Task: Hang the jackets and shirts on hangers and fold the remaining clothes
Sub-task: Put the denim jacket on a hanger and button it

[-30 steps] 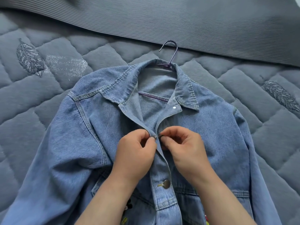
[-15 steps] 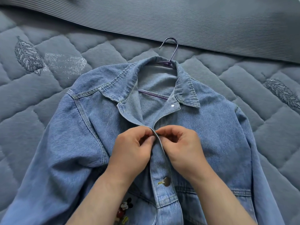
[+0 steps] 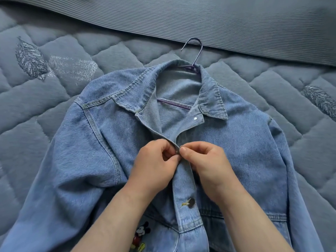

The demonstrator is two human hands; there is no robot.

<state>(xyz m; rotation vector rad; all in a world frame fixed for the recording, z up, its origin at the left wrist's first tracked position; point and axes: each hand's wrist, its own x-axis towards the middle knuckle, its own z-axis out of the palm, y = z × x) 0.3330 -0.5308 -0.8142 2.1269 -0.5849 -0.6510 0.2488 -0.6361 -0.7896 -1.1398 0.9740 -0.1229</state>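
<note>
Pinching jacket (image 3: 245, 142) still — left hand (image 3: 154, 163), right (image 3: 209, 160)

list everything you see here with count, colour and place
denim jacket: 1, light blue, centre, lying flat
hanger: 1, purple with metal hook, inside the collar
button: 1, dark metal, fastened, lower placket
stud: 1, silver, below the collar
cartoon mouse patch: 1, black and red, lower front
quilt: 1, grey-blue, under the jacket
embroidered leaves: 3, grey and white, on the quilt
ribbed cover: 1, grey, along the top
left hand: 1, pinching the placket
right hand: 1, pinching the placket
</note>
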